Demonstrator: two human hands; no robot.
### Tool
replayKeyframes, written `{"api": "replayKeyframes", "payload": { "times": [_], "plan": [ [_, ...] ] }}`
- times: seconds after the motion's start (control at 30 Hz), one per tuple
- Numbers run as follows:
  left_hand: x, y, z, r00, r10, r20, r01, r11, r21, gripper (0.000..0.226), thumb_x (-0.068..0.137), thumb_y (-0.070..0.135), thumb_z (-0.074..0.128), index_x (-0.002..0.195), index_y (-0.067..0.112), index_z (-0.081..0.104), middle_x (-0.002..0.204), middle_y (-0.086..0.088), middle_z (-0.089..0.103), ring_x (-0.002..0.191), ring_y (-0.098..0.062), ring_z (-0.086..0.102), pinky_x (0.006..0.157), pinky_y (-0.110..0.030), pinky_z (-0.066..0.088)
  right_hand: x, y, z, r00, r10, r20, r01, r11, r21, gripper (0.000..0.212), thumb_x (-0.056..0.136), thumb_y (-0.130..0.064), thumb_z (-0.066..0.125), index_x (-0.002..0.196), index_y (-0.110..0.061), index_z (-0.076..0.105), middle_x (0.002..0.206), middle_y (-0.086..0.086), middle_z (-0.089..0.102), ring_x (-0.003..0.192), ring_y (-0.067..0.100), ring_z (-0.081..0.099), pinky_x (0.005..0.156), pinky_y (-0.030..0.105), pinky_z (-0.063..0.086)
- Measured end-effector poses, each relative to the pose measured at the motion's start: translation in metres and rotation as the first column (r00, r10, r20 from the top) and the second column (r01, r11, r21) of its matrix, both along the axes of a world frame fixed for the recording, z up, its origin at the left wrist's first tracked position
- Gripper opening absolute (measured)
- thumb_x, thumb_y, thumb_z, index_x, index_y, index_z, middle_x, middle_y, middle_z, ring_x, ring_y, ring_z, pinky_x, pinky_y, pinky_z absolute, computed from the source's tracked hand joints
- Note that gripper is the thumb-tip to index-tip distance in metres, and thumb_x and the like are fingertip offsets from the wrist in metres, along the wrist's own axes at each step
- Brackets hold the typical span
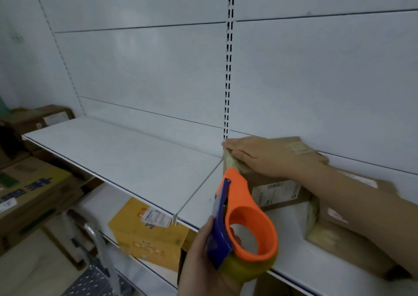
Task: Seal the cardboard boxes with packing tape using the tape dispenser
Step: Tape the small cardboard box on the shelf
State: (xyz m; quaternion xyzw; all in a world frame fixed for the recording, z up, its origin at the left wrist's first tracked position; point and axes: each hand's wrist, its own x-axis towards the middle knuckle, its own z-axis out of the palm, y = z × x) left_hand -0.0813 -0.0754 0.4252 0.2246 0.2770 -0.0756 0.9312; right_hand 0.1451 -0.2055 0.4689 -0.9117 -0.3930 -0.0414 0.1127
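Note:
A brown cardboard box (276,191) with a white label stands on the white shelf (126,157), against the back panel. My right hand (255,155) lies flat on its top, fingers straight and reaching the left edge, where a strip of tape runs down the side. My left hand (199,261) grips the blue handle of an orange tape dispenser (244,209) holding a yellowish tape roll (248,268). The dispenser's nose touches the box's left side near the top corner. A second taped box (339,239) lies under my right forearm.
A slotted upright (228,69) rises behind the box. The shelf stretches bare to the left. Below it sits a yellow carton (144,234). More cardboard boxes (29,194) are stacked at the far left, and a metal step ladder (95,273) stands on the floor.

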Motion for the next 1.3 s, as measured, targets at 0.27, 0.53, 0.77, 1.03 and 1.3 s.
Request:
{"api": "replayKeyframes", "payload": {
  "times": [0.27, 0.53, 0.77, 1.03, 1.3],
  "plan": [
    [-0.014, 0.022, 0.033, 0.995, 0.015, 0.097, -0.007, 0.997, -0.076, 0.039, 0.082, 0.04, 0.065, 0.072, 0.003, 0.071, 0.064, -0.011, 0.058, 0.054, -0.025, 0.063, 0.062, -0.041, 0.059, 0.003, 0.004, -0.012, 0.976, -0.204, 0.08, 0.205, 0.979, 0.002, 0.046, 0.105, -0.041, 0.02, 0.141, -0.033, 0.048, 0.142, -0.001, 0.054, 0.128, 0.022, 0.05, 0.104, 0.042, 0.04],
    [-0.014, -0.015, 0.022, 0.988, -0.056, 0.141, 0.053, 0.998, 0.027, 0.045, 0.071, 0.029, 0.065, 0.11, 0.005, 0.067, 0.07, -0.014, 0.069, 0.053, -0.025, 0.067, 0.063, -0.046, 0.06, -0.012, 0.007, -0.008, 0.92, -0.347, 0.181, 0.347, 0.937, 0.031, 0.045, 0.105, -0.038, 0.023, 0.133, -0.026, 0.056, 0.129, 0.006, 0.063, 0.119, 0.029, 0.054, 0.096, 0.041, 0.043],
    [0.001, -0.035, -0.02, 0.942, -0.247, 0.228, 0.225, 0.967, 0.12, 0.046, 0.078, 0.02, 0.067, 0.122, 0.006, 0.062, 0.109, -0.022, 0.072, 0.09, -0.036, 0.072, 0.077, -0.051, 0.06, -0.016, 0.011, -0.012, 0.895, -0.396, 0.205, 0.388, 0.918, 0.078, 0.047, 0.104, -0.039, 0.022, 0.115, -0.02, 0.065, 0.105, 0.007, 0.068, 0.099, 0.028, 0.06, 0.082, 0.039, 0.047],
    [0.025, -0.047, -0.047, 0.899, -0.33, 0.287, 0.233, 0.917, 0.325, 0.045, 0.078, 0.017, 0.072, 0.121, 0.008, 0.062, 0.112, -0.013, 0.073, 0.102, -0.027, 0.071, 0.099, -0.045, 0.052, -0.043, -0.002, 0.013, 0.967, -0.167, -0.193, 0.224, 0.916, 0.332, 0.039, 0.101, -0.049, 0.041, 0.125, -0.027, 0.064, 0.132, -0.009, 0.062, 0.12, 0.009, 0.055, 0.104, 0.028, 0.04],
    [0.048, -0.058, -0.05, 0.842, -0.484, 0.237, 0.356, 0.83, 0.43, 0.029, 0.085, 0.002, 0.07, 0.113, 0.006, 0.066, 0.109, -0.008, 0.075, 0.106, -0.022, 0.069, 0.103, -0.036, 0.049, -0.085, 0.008, -0.001, 0.979, -0.109, 0.17, 0.141, 0.972, -0.187, 0.042, 0.103, -0.038, 0.033, 0.142, -0.024, 0.044, 0.151, -0.01, 0.038, 0.134, 0.012, 0.04, 0.096, 0.04, 0.047]
  ]
}}
